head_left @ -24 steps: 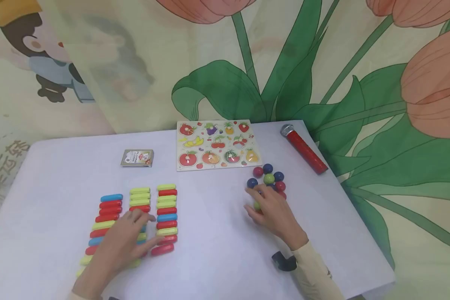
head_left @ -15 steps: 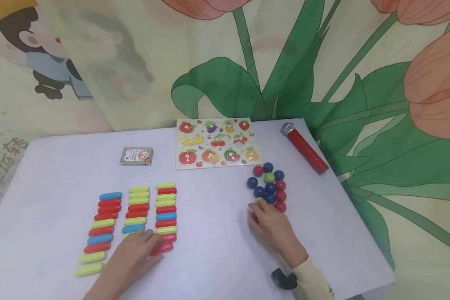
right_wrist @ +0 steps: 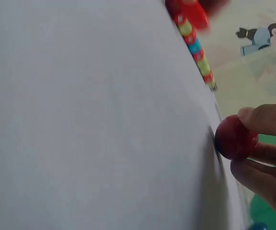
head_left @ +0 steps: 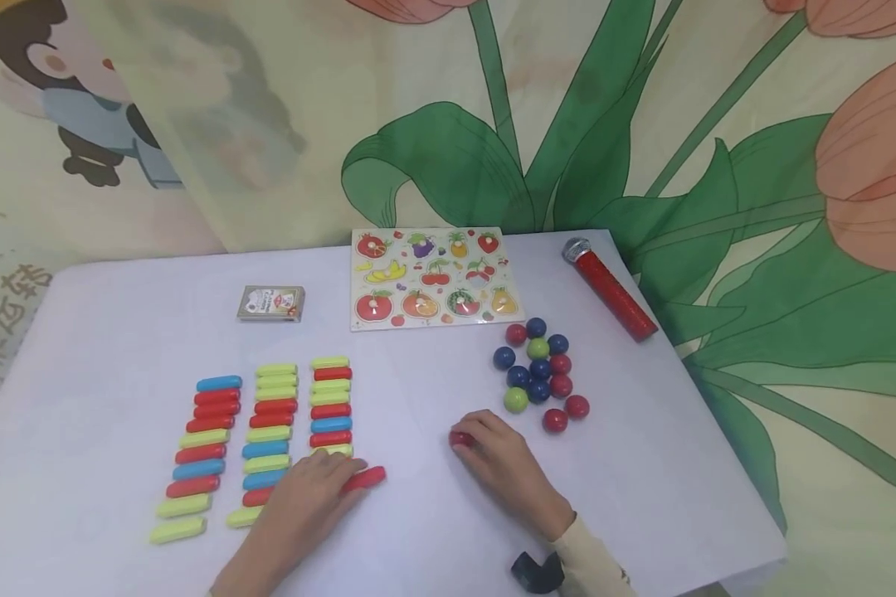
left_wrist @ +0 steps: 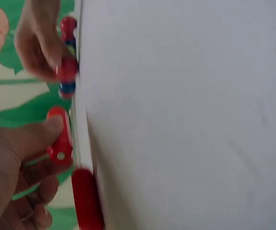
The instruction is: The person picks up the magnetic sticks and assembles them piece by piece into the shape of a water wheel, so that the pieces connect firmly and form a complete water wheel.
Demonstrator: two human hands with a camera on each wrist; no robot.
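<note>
My left hand pinches a red plastic bar between thumb and fingers, just right of the near end of the right-hand column of bars. In the left wrist view a small hole shows in the end of this bar. My right hand pinches a glossy red ball, left of and nearer than the ball cluster. Thumb and fingertips hold that ball close over the white tabletop in the right wrist view. The left hand hides part of the right and middle columns.
Two more columns of red, yellow and blue bars lie at left. Blue, red and green balls cluster at right. Behind are a card box, a fruit puzzle board and a red microphone. A patterned wall stands beyond.
My left hand has moved right from the columns, carrying the red bar. My right hand has drawn left from the cluster with a red ball, uncovering a green ball and red balls there.
</note>
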